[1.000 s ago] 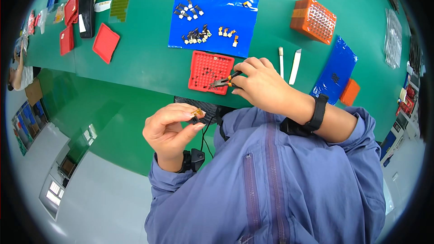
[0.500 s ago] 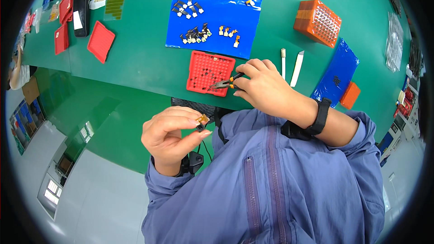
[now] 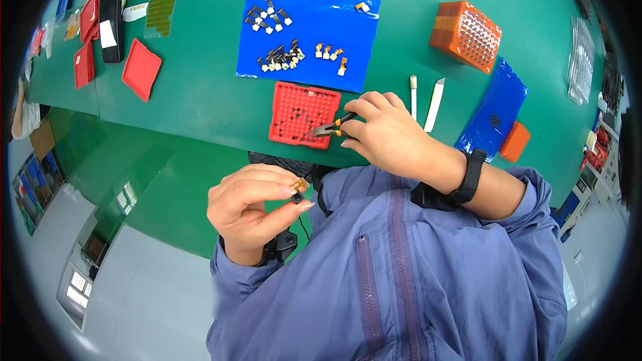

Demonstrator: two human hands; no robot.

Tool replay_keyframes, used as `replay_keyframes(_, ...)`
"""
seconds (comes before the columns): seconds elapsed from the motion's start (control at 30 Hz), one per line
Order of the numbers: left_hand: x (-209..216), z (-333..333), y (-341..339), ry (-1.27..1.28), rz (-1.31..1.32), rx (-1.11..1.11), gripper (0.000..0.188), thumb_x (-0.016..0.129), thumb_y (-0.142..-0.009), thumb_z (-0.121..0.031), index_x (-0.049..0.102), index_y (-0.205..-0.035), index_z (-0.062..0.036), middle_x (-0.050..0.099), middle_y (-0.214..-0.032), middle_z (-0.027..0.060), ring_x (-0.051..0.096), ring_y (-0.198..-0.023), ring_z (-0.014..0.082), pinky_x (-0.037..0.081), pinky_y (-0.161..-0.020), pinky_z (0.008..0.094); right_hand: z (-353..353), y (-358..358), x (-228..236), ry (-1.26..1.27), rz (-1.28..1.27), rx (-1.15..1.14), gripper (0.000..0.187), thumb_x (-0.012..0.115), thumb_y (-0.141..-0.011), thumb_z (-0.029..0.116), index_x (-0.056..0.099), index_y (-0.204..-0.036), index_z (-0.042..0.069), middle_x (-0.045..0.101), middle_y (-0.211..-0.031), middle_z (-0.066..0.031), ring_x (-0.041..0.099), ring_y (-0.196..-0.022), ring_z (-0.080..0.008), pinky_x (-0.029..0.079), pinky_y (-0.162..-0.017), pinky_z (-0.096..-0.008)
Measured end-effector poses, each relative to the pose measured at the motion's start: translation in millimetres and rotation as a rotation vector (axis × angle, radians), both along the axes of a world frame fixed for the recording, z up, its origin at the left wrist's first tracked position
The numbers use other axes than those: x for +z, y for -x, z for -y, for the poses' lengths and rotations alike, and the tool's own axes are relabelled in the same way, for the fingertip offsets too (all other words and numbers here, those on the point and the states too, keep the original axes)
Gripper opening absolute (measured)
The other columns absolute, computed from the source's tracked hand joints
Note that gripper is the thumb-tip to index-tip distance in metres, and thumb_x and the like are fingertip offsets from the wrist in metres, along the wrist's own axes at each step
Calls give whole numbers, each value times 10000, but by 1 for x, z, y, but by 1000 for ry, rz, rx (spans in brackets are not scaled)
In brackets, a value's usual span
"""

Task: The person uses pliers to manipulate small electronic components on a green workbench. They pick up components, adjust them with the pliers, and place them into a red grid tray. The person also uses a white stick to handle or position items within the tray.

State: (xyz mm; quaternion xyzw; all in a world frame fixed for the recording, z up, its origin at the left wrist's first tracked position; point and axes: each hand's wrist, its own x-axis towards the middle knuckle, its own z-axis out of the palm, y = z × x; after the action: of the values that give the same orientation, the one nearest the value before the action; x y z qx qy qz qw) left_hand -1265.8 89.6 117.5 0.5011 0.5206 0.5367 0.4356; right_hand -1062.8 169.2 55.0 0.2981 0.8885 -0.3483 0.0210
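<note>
Holding metal pliers (image 3: 326,131), the right hand (image 3: 396,130) flanks a gridded tray (image 3: 287,95).

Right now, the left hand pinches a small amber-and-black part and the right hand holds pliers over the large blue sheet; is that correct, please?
Not quite: in the head view, the right hand holds the pliers over the red grid tray; the rest is right.

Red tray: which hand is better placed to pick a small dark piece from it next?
Right, most likely. The right hand holds pliers with their tips over the red tray. The left hand is away from it, pinching an amber-and-black part.
</note>
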Motion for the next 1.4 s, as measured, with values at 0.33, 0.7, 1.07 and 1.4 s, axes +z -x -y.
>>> replay_keyframes(0.33, 1, 0, -7, 147, 42, 24, 244, 679, -609, 116, 579, -809, 21, 620, -769, 143, 610, -744, 240, 500, -684, 319, -11, -57, 19, 196, -319, -319, 159, 632, -776, 196, 592, -784, 42, 569, -830, -80, 536, -790, -256, 439, -707, -369)
replay_keyframes(0.7, 12, -27, -38, 113, -118, -92, 199, 639, -676, 88, 558, -837, 4, 575, -999, 166, 558, -931, 222, 453, -790, 310, -56, -183, -8, 38, -283, -1371, 222, 521, -812, 192, 566, -879, -15, 560, -894, -176, 549, -854, -278, 430, -761, -361)
replay_keyframes(1.07, 24, -8, -53, 248, -65, -142, 165, 608, -723, 102, 566, -861, 20, 624, -884, 123, 597, -836, 169, 465, -756, 266, -134, -192, -65, -85, 108, -1212, 446, 602, -756, 255, 556, -1083, -45, 511, -1141, -238, 486, -1062, -395, 391, -933, -402)
replay_keyframes(1.4, 19, -6, -64, 284, -142, -120, 87, 634, -746, 58, 587, -816, 34, 631, -785, 85, 600, -732, 122, 478, -677, 237, -117, -201, -37, -262, -115, -1223, 447, 599, -768, 203, 518, -1131, -46, 530, -1133, -241, 484, -1096, -352, 364, -959, -400)
